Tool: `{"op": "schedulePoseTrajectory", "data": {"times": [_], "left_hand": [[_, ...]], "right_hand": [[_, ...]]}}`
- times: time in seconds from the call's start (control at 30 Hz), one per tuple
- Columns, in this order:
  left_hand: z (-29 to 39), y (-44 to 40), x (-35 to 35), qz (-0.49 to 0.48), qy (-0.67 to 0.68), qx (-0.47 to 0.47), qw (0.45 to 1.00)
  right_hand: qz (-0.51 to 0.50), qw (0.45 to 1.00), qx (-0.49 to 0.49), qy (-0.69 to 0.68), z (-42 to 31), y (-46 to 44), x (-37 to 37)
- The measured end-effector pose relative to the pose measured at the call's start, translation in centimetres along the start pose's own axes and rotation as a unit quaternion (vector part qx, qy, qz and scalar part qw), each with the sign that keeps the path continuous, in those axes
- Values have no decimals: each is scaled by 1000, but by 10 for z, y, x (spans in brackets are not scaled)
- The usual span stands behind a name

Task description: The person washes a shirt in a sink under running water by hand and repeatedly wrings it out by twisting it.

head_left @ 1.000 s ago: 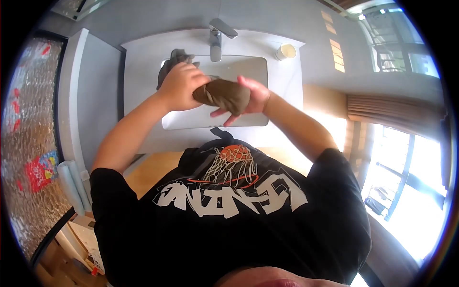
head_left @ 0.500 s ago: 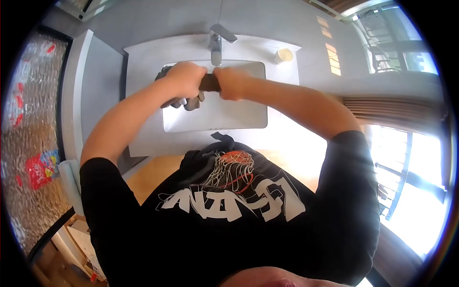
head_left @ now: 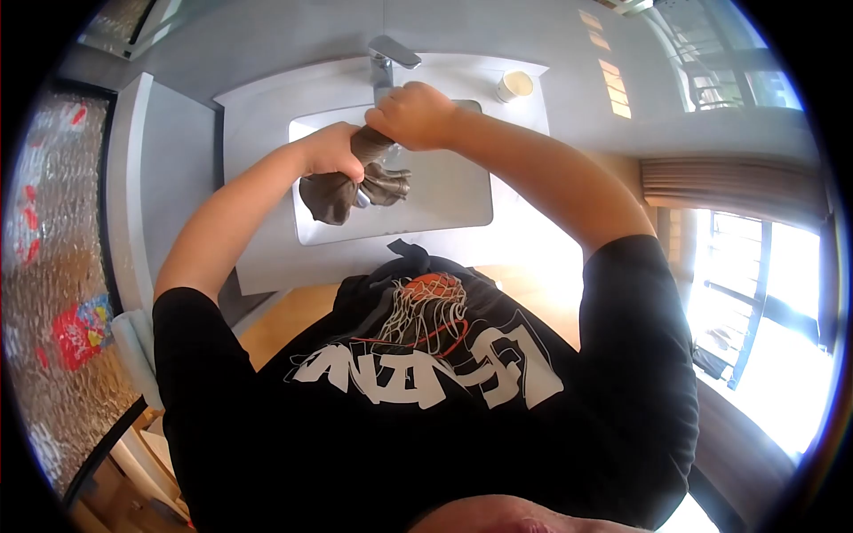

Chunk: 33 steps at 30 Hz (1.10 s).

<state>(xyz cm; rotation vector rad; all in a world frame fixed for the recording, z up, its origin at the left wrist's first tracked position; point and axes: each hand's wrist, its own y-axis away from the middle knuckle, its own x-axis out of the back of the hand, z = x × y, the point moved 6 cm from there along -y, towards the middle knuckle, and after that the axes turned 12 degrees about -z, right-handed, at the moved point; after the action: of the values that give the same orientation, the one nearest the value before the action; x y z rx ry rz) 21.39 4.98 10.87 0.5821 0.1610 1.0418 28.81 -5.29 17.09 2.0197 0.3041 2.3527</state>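
A twisted brown cloth (head_left: 329, 197) is stretched between my two hands over the white sink (head_left: 444, 200). My left hand (head_left: 332, 151) is closed round its middle, and bunched loose folds hang below it into the basin. Higher up and to the right, my right hand (head_left: 415, 115) grips the other end in a fist, just below the chrome faucet (head_left: 382, 67). Part of the faucet's spout is hidden behind that hand.
On the counter's back right stands a pale cup (head_left: 514, 86). A light blue rolled thing (head_left: 136, 355) hangs at the left, near a textured glass panel (head_left: 58, 266). A brown curtain (head_left: 733, 185) is at the right.
My right hand has gone from open beside the cloth to gripping it, then moved up toward the faucet. My left hand has shifted slightly down, and the cloth now slants.
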Motion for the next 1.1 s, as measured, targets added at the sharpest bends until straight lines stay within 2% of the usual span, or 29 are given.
{"op": "schedulePoseTrajectory", "data": {"times": [0.03,0.07,0.13,0.27,0.37,0.4,0.43,0.5,0.53,0.63,0.7,0.77,0.83,0.87,0.93,0.97,1.0,1.07,1.1], "left_hand": [[0,-1,1,-14,41,-3,999],[0,-3,2,-28,82,-5,996],[0,-2,3,-52,160,-9,986],[25,7,8,-16,199,-64,978],[25,9,17,-51,198,-50,978],[25,12,22,-32,208,-71,975],[24,20,27,14,199,-87,976],[41,34,31,10,190,-158,969],[53,42,31,3,196,-205,959],[82,53,28,-43,277,-320,905],[98,49,26,-116,311,-416,847],[115,43,25,-175,344,-524,759],[124,37,23,-192,353,-578,710],[121,34,23,-183,347,-571,721],[114,27,22,-165,340,-558,739],[107,24,22,-137,318,-537,769],[98,24,24,-109,296,-516,796],[84,23,27,-52,249,-490,834],[76,21,28,-8,270,-462,845]], "right_hand": [[13,1000,12,23,2,0,3],[74,996,34,42,3,0,10],[75,996,24,42,10,1,9],[71,997,-18,13,27,0,26],[177,975,-120,-52,48,11,51],[199,963,-158,-88,54,21,61],[224,933,-189,-209,64,31,56],[263,826,-240,-437,81,47,34],[232,769,-249,-542,91,49,4],[39,593,-196,-780,77,40,-50],[6,488,-98,-867,51,18,-81],[-4,289,37,-957,15,-2,-79],[-5,211,-15,-977,-6,13,-39],[19,133,-34,-990,-16,12,-37],[-9,77,124,-989,-19,8,-49],[-23,45,199,-979,-21,11,-40],[-48,37,213,-975,-17,19,-37],[-78,193,150,-967,-9,17,-40],[-92,269,118,-952,-5,14,-39]]}}
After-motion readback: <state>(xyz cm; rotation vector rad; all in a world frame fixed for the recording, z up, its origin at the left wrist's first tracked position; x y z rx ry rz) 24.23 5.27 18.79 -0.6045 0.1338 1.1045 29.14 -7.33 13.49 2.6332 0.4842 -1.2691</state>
